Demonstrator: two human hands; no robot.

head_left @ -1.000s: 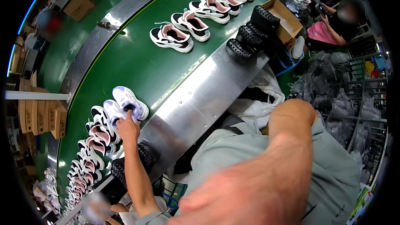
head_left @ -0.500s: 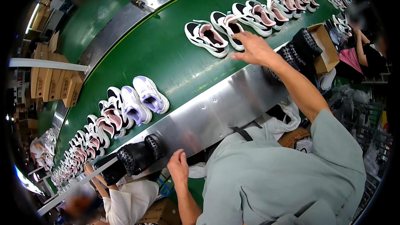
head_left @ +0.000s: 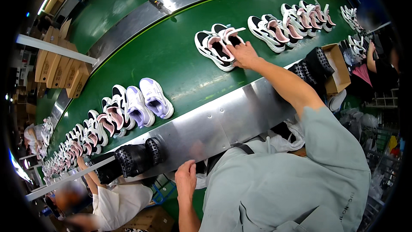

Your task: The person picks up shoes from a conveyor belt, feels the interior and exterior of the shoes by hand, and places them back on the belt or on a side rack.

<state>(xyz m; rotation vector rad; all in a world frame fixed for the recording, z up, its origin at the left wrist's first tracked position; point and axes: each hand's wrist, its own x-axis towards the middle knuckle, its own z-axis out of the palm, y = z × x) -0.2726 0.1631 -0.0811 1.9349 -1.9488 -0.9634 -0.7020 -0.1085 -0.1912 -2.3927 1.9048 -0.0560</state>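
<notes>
My right hand (head_left: 243, 55) reaches across the green belt and has its fingers closed on the heels of two white, black and pink sneakers standing side by side. The nearer of these, the left sneaker (head_left: 211, 52), shows its dark insole. Its partner, the right sneaker (head_left: 235, 39), has a strap sticking out and is partly covered by my hand. By the metal ledge, my left hand (head_left: 186, 178) hangs with loosely curled fingers and nothing visible in them.
Right of my hand stand more such sneakers (head_left: 269, 33). To the left, two white-and-purple sneakers (head_left: 156, 99) head a long row. Black rollers (head_left: 139, 159) sit beside the metal ledge (head_left: 216, 122). A co-worker in white (head_left: 122, 204) is at lower left, and an open carton (head_left: 337, 66) stands at right.
My right hand has lowered from above the sneakers and closed on two of them. That pair now stands apart from the row on the right. My left hand has curled in slightly.
</notes>
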